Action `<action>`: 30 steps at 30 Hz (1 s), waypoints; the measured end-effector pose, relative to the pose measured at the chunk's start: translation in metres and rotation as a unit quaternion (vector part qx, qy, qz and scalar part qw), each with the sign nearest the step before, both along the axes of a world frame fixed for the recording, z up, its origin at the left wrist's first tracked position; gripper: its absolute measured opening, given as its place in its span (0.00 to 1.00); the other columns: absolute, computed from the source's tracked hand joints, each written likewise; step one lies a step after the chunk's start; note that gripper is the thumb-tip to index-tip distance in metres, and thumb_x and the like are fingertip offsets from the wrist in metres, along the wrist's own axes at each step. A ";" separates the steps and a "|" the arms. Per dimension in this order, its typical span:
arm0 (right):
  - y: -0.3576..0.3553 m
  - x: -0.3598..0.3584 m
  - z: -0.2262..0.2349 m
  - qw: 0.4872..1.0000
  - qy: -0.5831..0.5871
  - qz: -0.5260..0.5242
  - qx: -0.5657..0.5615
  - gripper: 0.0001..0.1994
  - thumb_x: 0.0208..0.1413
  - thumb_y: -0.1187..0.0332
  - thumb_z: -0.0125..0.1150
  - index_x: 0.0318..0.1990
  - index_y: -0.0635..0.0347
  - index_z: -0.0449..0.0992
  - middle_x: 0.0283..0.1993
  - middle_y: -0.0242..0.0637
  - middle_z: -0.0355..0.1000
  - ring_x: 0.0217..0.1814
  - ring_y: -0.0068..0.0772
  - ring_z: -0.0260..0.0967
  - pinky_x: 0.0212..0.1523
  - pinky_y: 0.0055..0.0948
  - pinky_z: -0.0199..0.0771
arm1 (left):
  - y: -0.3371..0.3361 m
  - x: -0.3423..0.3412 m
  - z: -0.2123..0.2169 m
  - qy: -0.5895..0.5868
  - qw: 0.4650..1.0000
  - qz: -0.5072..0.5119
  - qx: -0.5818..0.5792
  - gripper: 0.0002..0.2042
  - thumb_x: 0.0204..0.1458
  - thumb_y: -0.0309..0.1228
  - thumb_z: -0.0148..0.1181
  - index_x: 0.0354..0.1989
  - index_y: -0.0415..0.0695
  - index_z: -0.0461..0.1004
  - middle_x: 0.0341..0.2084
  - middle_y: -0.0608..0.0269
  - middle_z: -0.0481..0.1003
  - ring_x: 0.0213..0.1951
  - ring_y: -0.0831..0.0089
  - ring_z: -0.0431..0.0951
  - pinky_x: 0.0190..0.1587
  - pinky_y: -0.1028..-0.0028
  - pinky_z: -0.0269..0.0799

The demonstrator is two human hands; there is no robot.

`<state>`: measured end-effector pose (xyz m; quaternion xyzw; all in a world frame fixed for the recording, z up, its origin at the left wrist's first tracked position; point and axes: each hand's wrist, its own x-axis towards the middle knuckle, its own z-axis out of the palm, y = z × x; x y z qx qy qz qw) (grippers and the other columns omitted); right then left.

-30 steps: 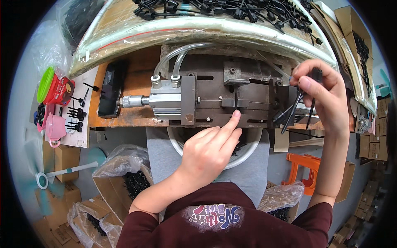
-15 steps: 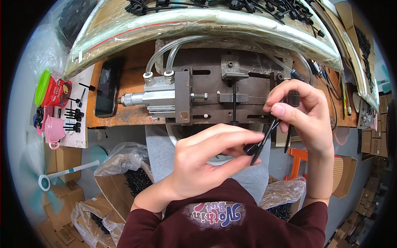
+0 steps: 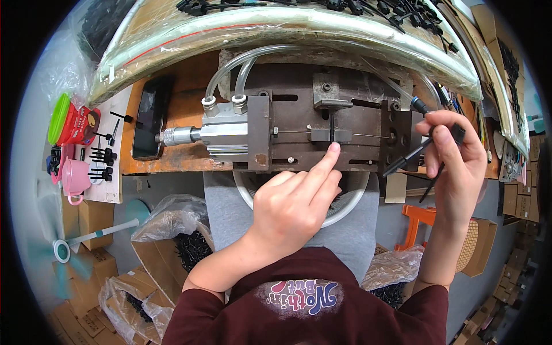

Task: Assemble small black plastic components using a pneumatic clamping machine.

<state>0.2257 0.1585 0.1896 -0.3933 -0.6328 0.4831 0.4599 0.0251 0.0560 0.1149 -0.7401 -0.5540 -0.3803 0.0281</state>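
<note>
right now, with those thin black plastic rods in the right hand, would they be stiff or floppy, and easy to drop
The thin black plastic rods jut straight out of the right hand without sagging, so they are probably stiff. They look slim and light. Several sit loosely fanned between the fingers, so one could slip out, and their narrow shape suggests they would roll.

Top: dark maroon, long-sleeved — sleeves pushed up near the elbows.
Chest print: curly lettering in pink, white and purple.
Lap: grey fabric over the legs.
Left hand (image 3: pixel 293 204): bare — no glove.
Right hand (image 3: pixel 457 164): bare, likewise.
</note>
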 end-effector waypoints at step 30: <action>-0.047 -0.009 -0.006 0.892 -0.229 -0.037 0.389 0.25 0.45 0.61 0.74 0.49 0.66 0.78 0.34 0.40 0.76 0.30 0.23 0.69 0.32 0.19 0.66 | -0.006 -0.007 0.003 -0.079 0.995 -0.062 0.005 0.17 0.37 0.22 0.72 0.38 0.36 0.79 0.51 0.45 0.76 0.38 0.60 0.81 0.40 0.70 0.78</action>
